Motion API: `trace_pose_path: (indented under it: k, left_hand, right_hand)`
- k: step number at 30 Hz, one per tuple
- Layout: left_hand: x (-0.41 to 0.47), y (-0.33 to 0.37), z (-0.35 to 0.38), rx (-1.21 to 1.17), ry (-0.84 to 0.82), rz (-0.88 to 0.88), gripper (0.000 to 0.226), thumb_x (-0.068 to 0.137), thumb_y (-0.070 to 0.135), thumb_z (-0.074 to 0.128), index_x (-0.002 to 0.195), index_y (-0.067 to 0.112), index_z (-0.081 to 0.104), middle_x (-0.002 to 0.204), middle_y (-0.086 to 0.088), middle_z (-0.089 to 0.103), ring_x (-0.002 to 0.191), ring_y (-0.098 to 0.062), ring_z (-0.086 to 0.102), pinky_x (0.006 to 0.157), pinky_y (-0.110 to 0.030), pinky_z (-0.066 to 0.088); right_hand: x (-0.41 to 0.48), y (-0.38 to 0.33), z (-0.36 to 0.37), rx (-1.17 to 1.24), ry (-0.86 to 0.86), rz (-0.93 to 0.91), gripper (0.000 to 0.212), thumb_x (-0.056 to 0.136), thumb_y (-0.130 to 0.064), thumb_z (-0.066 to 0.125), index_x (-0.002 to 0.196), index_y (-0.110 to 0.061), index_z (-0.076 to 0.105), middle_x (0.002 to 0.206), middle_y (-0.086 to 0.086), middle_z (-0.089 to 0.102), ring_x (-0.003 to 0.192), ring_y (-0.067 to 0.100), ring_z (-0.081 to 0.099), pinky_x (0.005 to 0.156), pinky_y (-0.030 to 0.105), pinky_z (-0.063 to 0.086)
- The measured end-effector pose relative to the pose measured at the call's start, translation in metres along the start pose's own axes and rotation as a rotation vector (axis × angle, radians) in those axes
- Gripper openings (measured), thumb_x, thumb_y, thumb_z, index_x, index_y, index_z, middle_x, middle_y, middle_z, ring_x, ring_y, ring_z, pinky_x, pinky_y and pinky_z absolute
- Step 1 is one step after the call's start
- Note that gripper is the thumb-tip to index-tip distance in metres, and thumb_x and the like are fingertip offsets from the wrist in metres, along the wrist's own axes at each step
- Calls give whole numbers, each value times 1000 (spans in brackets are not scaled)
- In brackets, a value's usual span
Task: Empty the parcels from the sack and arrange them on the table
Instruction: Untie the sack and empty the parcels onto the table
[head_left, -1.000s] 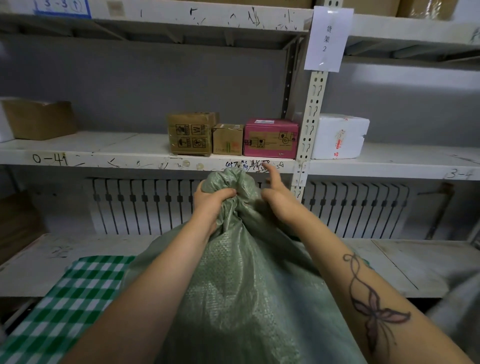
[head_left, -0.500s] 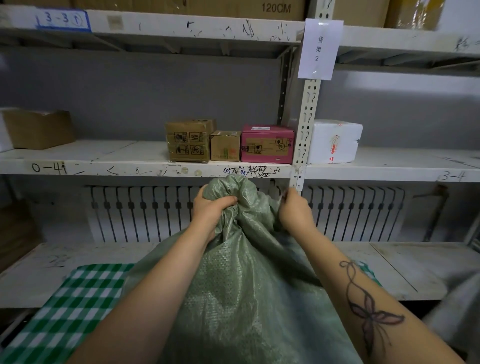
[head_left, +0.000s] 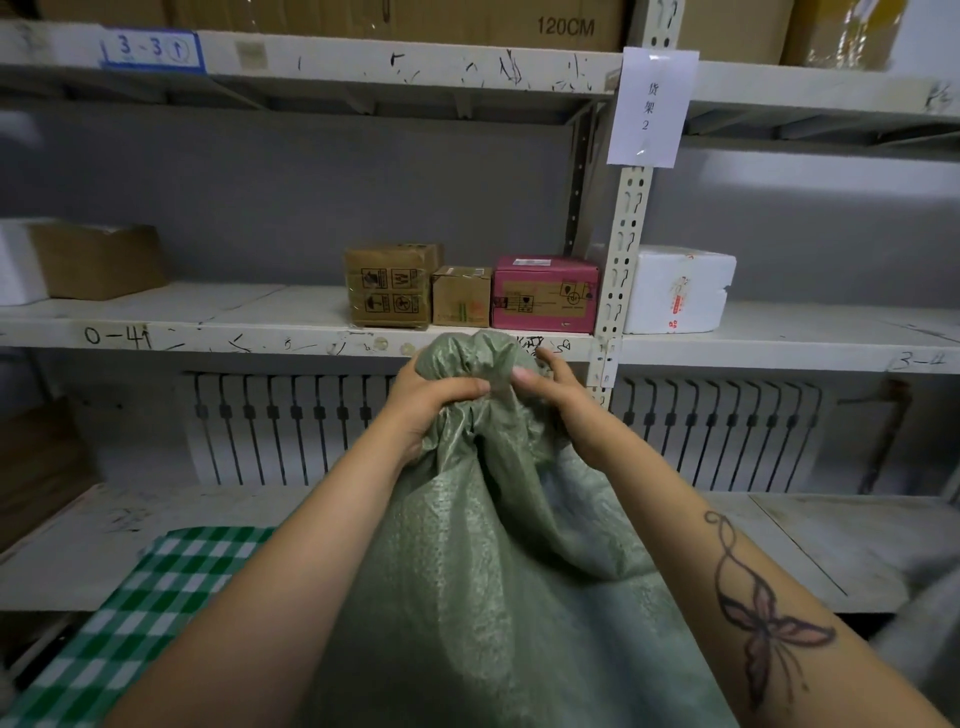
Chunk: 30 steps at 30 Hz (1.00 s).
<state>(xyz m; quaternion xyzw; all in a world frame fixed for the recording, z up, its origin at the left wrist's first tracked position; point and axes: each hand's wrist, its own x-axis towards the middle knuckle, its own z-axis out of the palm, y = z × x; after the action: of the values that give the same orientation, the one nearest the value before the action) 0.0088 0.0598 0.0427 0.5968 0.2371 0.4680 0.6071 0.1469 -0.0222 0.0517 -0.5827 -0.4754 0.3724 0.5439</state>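
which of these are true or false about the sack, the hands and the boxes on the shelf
1. The left hand and right hand both have a grip on the bunched neck of the green woven plastic sack. True.
2. Parcels lie on the green-and-white checked cloth. False: none show on it, and the sack's neck is gathered shut.
3. The pink cardboard box stands left of the white perforated steel post. True.
4. The white foam box stands on top of the pink box. False: it sits on the shelf, right of the post.
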Motion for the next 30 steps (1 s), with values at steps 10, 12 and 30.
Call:
trace_pose_path:
  k: [10, 12, 30]
  left_hand:
    - [6, -5, -5, 267, -200, -163, 133, 16, 91, 61, 127, 19, 51, 121, -9, 61, 112, -28, 58, 99, -47, 45]
    - [2, -4, -2, 438, -148, -168, 143, 23, 100, 41, 140, 20, 31, 130, -2, 47, 116, -18, 46, 101, -38, 38]
    - [-8, -21, 2, 434, -101, -297, 125, 57, 56, 78, 150, 34, -2, 156, -1, 21, 138, -26, 33, 112, -40, 32]
  right_hand:
    - [4, 12, 3, -30, -85, -50, 62, 71, -3, 78, 126, -14, 51, 111, 8, 66, 101, 24, 65, 91, 36, 52]
    - [5, 16, 5, -70, 25, -33, 48, 72, -4, 77, 115, -10, 57, 101, 10, 69, 92, 25, 67, 87, 39, 54]
    - [22, 18, 2, 174, 327, 50, 54, 42, -30, 83, 90, -10, 70, 88, 9, 75, 86, 29, 71, 86, 47, 56]
